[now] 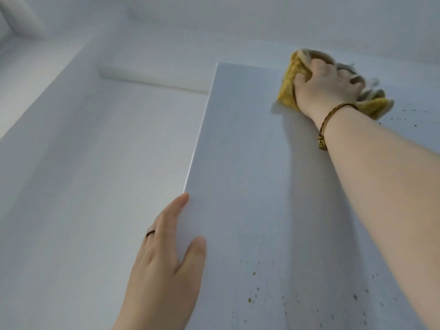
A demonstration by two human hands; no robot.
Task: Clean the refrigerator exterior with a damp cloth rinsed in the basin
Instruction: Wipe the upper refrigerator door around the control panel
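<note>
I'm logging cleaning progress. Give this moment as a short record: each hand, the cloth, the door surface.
right hand: grips the yellow cloth against the refrigerator door, near its top edge
left hand: fingers straight, resting on the door's left edge
spots: brownish specks low on the door, darker ones right of the cloth

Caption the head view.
Right hand grips a yellow cloth against the refrigerator near its top; left hand rests on its edge; specks dot it lower down.
</note>
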